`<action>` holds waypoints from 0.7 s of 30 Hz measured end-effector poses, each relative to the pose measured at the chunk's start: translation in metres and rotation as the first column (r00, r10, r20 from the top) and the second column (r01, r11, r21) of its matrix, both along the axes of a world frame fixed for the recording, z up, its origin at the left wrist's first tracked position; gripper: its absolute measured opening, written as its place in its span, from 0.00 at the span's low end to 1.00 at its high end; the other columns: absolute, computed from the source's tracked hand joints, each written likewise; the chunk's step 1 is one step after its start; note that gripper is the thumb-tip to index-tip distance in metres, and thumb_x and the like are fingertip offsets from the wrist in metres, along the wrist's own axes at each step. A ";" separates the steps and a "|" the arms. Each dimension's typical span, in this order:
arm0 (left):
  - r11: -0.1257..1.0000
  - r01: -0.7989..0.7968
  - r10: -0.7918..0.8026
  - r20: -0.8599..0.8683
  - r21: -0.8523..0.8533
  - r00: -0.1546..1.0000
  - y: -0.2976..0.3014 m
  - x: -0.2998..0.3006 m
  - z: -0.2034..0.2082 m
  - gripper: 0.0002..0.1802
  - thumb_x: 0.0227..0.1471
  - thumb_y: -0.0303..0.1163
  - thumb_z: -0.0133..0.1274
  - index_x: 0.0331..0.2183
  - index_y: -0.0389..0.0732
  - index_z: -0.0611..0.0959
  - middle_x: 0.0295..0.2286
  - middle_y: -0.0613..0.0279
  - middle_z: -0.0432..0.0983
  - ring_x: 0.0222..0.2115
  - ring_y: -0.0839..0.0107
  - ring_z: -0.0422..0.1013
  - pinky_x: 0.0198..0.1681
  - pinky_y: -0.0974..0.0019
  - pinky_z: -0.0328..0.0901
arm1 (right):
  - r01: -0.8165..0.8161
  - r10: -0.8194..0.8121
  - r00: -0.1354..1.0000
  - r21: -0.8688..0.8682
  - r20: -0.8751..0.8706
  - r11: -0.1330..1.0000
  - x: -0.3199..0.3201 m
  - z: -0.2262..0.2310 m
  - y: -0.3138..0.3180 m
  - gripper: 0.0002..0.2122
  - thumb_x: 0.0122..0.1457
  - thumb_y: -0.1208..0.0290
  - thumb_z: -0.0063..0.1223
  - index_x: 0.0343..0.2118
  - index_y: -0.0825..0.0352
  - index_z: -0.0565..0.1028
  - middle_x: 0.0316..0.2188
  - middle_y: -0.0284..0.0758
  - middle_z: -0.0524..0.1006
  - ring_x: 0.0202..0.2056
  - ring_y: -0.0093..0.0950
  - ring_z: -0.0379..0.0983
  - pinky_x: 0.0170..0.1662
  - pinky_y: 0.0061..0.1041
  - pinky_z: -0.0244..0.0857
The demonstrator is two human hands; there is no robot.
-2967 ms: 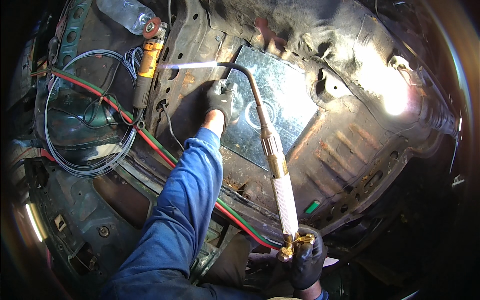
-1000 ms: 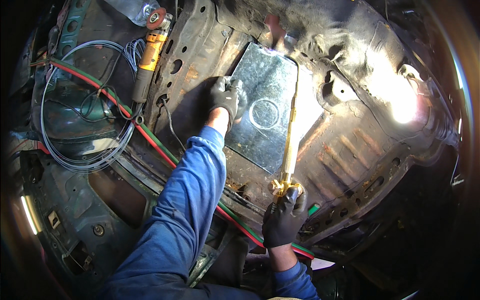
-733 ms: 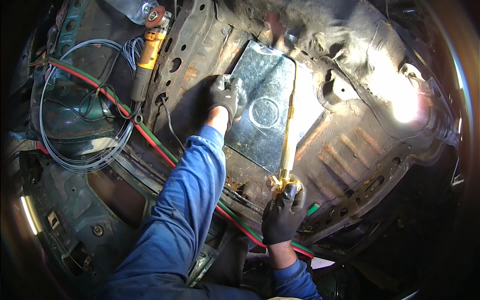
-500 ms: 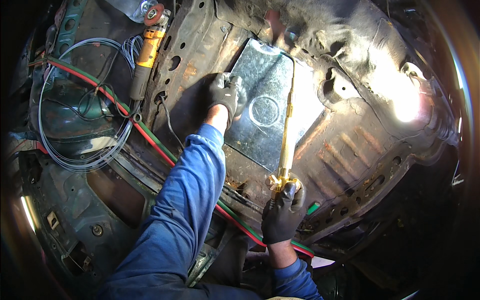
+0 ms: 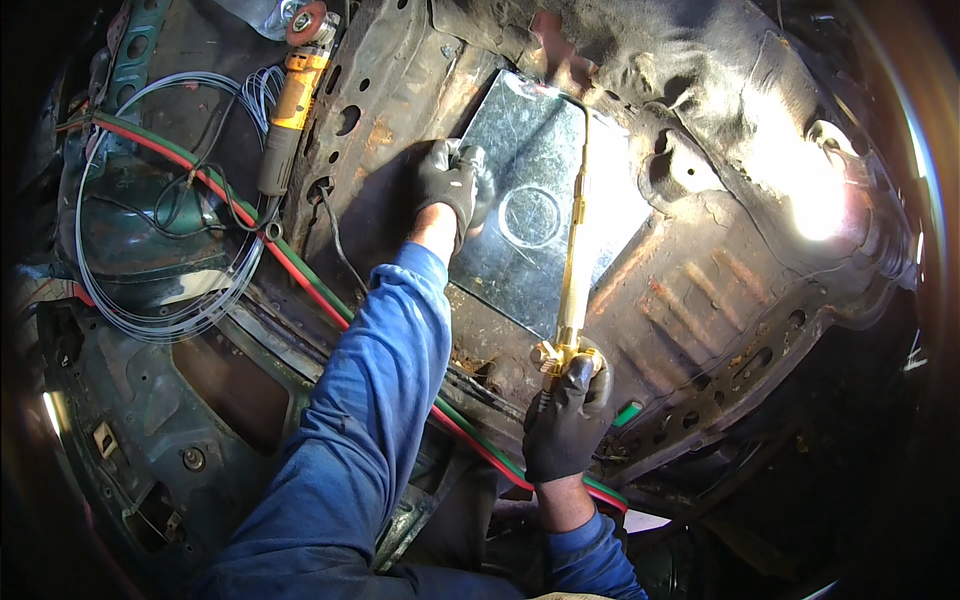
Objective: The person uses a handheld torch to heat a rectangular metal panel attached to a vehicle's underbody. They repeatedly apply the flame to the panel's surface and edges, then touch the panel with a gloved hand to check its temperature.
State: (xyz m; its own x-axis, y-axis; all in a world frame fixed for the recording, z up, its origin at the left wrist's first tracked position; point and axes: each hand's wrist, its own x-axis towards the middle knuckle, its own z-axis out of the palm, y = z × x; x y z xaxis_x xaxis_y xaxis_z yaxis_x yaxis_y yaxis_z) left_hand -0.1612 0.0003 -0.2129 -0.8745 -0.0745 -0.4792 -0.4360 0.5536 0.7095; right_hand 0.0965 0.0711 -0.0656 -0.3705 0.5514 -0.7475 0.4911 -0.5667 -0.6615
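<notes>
My right hand (image 5: 570,425), in a black work glove, grips a brass gas welding torch (image 5: 576,265) at its valve end, thumb and fingers by the knobs. The torch's thin bent tip reaches the far edge of a shiny sheet metal plate (image 5: 490,255). This plate lies on a worn, rusty car floor pan and has a round mark pressed or drawn on it. At the plate's left edge rests my left hand (image 5: 450,190), also gloved, its fingers curled closed. Whatever those fingers may hold is hidden.
An angle grinder (image 5: 296,110) lies at the upper left, beside a coil of thin wire (image 5: 85,235). Paired red and green hoses (image 5: 300,270) run diagonally beneath my left arm. A bright lamp (image 5: 818,210) glares at the right. A dark green door panel (image 5: 150,440) is at lower left.
The torch's valve end has rolled slightly in my right hand, with the thumb shifted near the knobs. My left hand stays at the plate's edge.
</notes>
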 end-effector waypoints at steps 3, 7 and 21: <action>1.000 0.014 -0.014 -0.012 -0.014 1.000 0.000 -0.001 0.001 0.16 0.60 0.38 0.63 0.43 0.36 0.83 0.33 0.65 0.82 0.33 0.75 0.73 0.40 0.66 0.70 | 0.005 -0.005 1.000 -0.021 -0.009 1.000 0.001 -0.001 0.000 0.19 0.75 0.55 0.45 0.50 0.71 0.74 0.36 0.33 0.79 0.35 0.18 0.72 0.38 0.20 0.68; 0.993 0.078 -0.082 -0.043 -0.086 0.996 -0.006 -0.002 -0.005 0.16 0.60 0.38 0.63 0.43 0.36 0.83 0.33 0.64 0.83 0.33 0.75 0.74 0.41 0.65 0.70 | -0.024 0.024 1.000 -0.014 0.014 1.000 0.000 0.000 0.000 0.20 0.75 0.55 0.45 0.50 0.71 0.74 0.36 0.33 0.79 0.36 0.18 0.72 0.39 0.21 0.68; 0.996 0.058 -0.060 -0.026 -0.064 0.998 -0.001 -0.001 -0.002 0.14 0.61 0.36 0.62 0.43 0.37 0.83 0.32 0.64 0.82 0.33 0.75 0.74 0.40 0.66 0.70 | 0.009 -0.008 1.000 -0.058 0.025 0.998 0.005 -0.006 -0.003 0.20 0.75 0.56 0.43 0.50 0.72 0.73 0.38 0.35 0.80 0.38 0.20 0.73 0.41 0.22 0.69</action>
